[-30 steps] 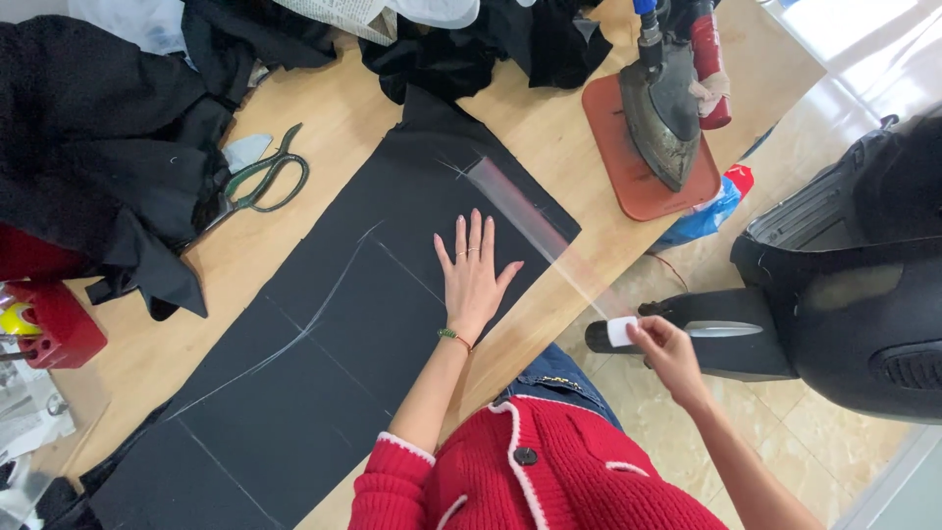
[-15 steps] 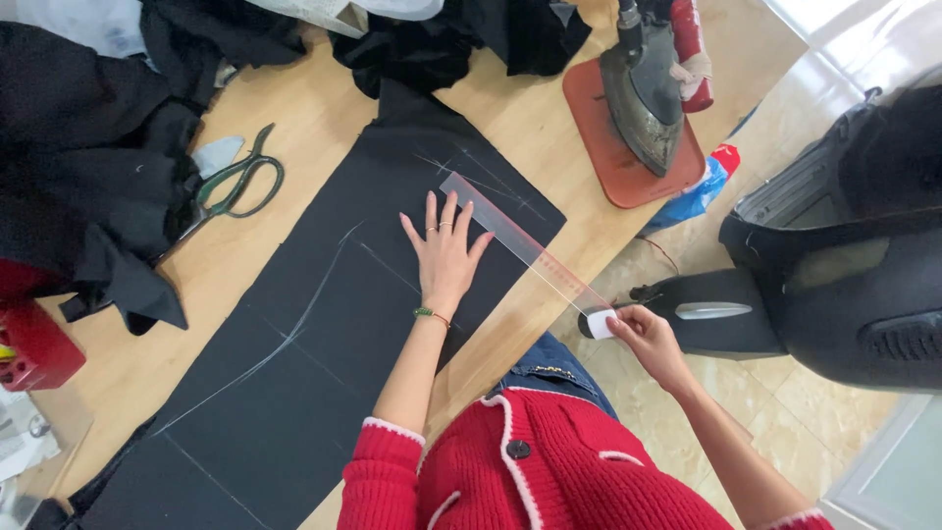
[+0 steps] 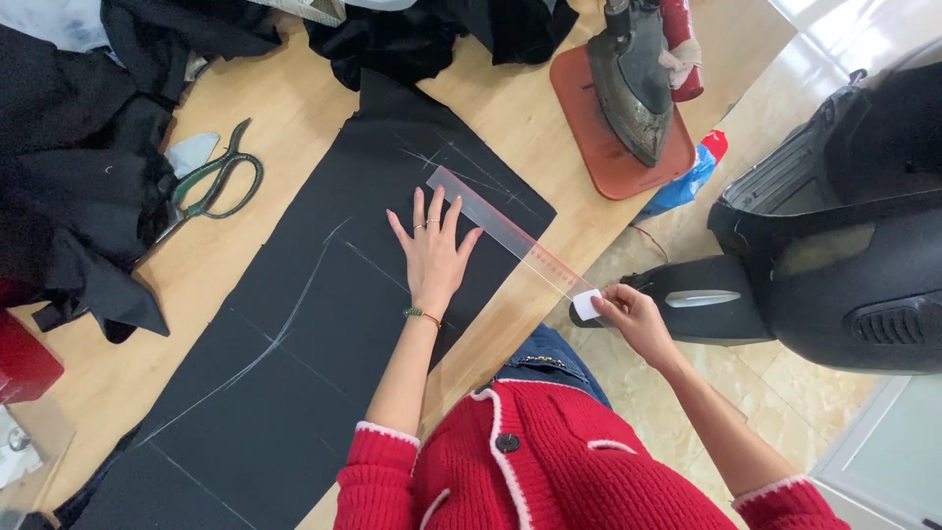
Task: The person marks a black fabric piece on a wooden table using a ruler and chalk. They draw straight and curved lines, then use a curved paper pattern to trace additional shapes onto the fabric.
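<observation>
My left hand [image 3: 433, 247] lies flat with fingers spread on a long piece of black fabric [image 3: 294, 344] marked with white chalk lines, spread on a wooden table [image 3: 245, 108]. A clear plastic ruler [image 3: 510, 236] lies slanted across the fabric's near edge, just right of that hand. My right hand [image 3: 628, 312] is past the table's edge, pinching a small white piece of chalk [image 3: 586, 303] near the ruler's lower end. I wear a red knit jacket with white trim.
Green-handled scissors [image 3: 214, 182] lie left of the fabric beside heaps of black cloth [image 3: 78, 167]. An iron [image 3: 633, 83] rests on a red-brown mat [image 3: 613, 157] at the table's far right. A black scooter [image 3: 834, 236] stands on the tiled floor to the right. A red object [image 3: 22, 358] sits at left.
My left hand has stayed flat on the fabric. My right hand with the chalk has come up closer to the ruler's lower end. The view shifted slightly.
</observation>
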